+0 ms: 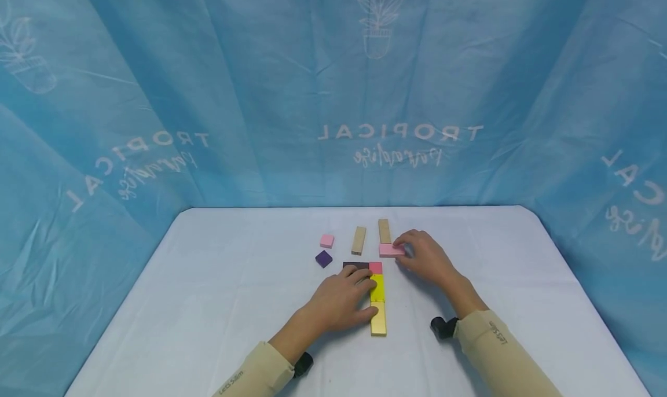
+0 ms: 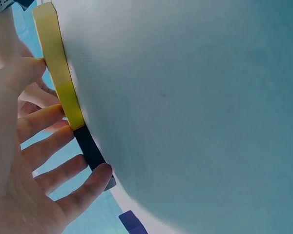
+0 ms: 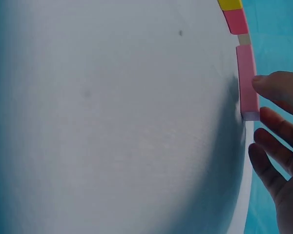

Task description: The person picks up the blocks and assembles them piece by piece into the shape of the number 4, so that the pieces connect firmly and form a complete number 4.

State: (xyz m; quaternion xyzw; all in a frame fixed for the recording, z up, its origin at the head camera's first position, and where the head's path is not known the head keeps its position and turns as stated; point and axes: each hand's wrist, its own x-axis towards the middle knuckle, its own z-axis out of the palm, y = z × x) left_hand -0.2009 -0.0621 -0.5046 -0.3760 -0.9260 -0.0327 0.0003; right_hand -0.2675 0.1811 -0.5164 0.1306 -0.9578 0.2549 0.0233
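Observation:
In the head view, my left hand (image 1: 336, 301) lies over a row of blocks with fingers spread and fairly straight. Its thumb touches a pale yellow block (image 1: 378, 324), and other fingertips rest at a bright yellow block (image 1: 380, 293) and a black block (image 1: 350, 265). A small hot-pink block (image 1: 376, 268) forms the corner between black and yellow. My right hand (image 1: 427, 258) pinches one end of a long light pink block (image 1: 387, 250), thumb on the near side and index finger at the far side. The right wrist view shows this pink block (image 3: 247, 83) with the thumb against it.
Two natural wood blocks (image 1: 358, 241) stand apart behind the row; the right one (image 1: 384, 231) meets the pink block's back edge. To their left lie a small pink block (image 1: 326, 241) and a dark purple block (image 1: 323, 259). A blue curtain (image 1: 292, 171) rises behind the white table (image 1: 234, 304).

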